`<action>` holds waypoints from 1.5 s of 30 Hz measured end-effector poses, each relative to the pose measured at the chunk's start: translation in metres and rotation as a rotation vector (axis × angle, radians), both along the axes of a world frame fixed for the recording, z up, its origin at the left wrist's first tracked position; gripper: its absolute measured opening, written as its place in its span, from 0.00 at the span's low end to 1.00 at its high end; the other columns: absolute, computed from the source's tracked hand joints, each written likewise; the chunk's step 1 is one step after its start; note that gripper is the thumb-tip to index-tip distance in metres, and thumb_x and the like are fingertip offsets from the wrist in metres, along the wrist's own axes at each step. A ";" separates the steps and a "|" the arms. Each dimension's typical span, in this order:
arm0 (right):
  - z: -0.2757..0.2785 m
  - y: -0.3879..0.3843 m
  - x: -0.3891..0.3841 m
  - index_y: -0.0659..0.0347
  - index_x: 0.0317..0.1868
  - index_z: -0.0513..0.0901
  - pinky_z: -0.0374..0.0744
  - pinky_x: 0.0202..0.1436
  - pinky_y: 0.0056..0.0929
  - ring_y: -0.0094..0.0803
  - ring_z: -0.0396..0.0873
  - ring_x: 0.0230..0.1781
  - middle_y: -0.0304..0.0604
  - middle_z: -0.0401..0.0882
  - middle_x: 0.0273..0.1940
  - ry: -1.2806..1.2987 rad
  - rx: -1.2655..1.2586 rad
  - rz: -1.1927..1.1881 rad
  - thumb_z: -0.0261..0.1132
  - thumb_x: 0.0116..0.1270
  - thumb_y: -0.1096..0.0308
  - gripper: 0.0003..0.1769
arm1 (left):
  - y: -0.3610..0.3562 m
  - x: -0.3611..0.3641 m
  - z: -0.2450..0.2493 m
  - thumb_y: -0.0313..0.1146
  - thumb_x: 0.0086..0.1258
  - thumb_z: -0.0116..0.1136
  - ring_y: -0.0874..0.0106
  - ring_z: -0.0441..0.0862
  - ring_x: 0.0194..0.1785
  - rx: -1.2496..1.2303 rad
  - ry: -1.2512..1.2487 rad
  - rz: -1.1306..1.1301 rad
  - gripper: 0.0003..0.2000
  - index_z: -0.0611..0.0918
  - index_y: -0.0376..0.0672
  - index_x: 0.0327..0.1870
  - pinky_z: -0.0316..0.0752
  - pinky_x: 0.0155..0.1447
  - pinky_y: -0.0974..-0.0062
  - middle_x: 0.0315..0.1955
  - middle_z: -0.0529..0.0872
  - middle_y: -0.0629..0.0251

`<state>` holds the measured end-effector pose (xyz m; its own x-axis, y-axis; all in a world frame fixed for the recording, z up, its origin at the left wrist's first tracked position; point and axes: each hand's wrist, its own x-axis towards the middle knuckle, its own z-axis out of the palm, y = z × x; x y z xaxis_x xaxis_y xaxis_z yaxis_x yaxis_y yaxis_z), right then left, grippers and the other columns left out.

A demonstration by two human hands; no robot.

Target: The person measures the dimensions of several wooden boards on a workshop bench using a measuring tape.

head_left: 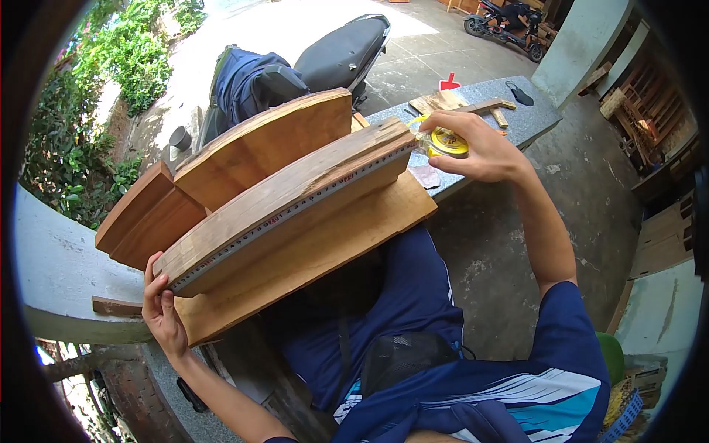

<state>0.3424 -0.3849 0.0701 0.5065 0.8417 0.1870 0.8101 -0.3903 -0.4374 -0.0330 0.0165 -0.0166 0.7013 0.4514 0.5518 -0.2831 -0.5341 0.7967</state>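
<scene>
My right hand (484, 148) is closed round a yellow tape measure (449, 142) at the right end of a curved wooden piece (295, 188). The tape's blade (295, 215) is pulled out along the near side of that piece, its numbers facing me. At the far left end, my left hand (166, 321) grips the wood, with the thumb by the blade's end and the fingers behind. Below the curved piece, a flat board (310, 258) lies slanted above my lap. Behind it rests another curved wooden piece (266, 140), with a reddish-brown block (151, 214) at its left.
A granite bench (517, 122) holds wood offcuts (443, 102), a black mask (519, 93) and a red object (449, 83). A parked motorbike (343, 52) with dark cloth on it stands ahead. A pale rounded wall (74, 266) is close on the left.
</scene>
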 end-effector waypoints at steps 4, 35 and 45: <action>-0.004 0.007 -0.002 0.69 0.49 0.81 0.76 0.55 0.38 0.47 0.81 0.47 0.57 0.83 0.43 -0.009 0.084 0.005 0.70 0.58 0.55 0.26 | -0.001 0.001 0.003 0.35 0.78 0.56 0.57 0.67 0.74 0.047 0.022 0.032 0.10 0.83 0.47 0.54 0.57 0.77 0.58 0.70 0.71 0.47; -0.020 0.010 -0.008 0.68 0.48 0.80 0.76 0.50 0.34 0.40 0.81 0.40 0.52 0.82 0.38 -0.066 0.135 -0.036 0.70 0.53 0.64 0.23 | -0.025 0.008 0.021 0.22 0.66 0.62 0.62 0.67 0.75 -0.019 0.048 0.023 0.22 0.78 0.44 0.62 0.65 0.73 0.64 0.74 0.68 0.54; -0.017 0.007 -0.003 0.66 0.46 0.84 0.78 0.53 0.41 0.50 0.83 0.45 0.57 0.85 0.41 -0.102 0.127 -0.037 0.70 0.56 0.52 0.26 | -0.023 0.011 0.012 0.19 0.73 0.54 0.63 0.66 0.75 0.081 0.068 0.075 0.21 0.74 0.45 0.66 0.68 0.70 0.68 0.75 0.66 0.52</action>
<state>0.3396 -0.3781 0.0536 0.5093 0.7894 0.3427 0.8392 -0.3674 -0.4010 -0.0223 -0.0061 -0.0043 0.7043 0.4598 0.5409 -0.1869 -0.6149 0.7661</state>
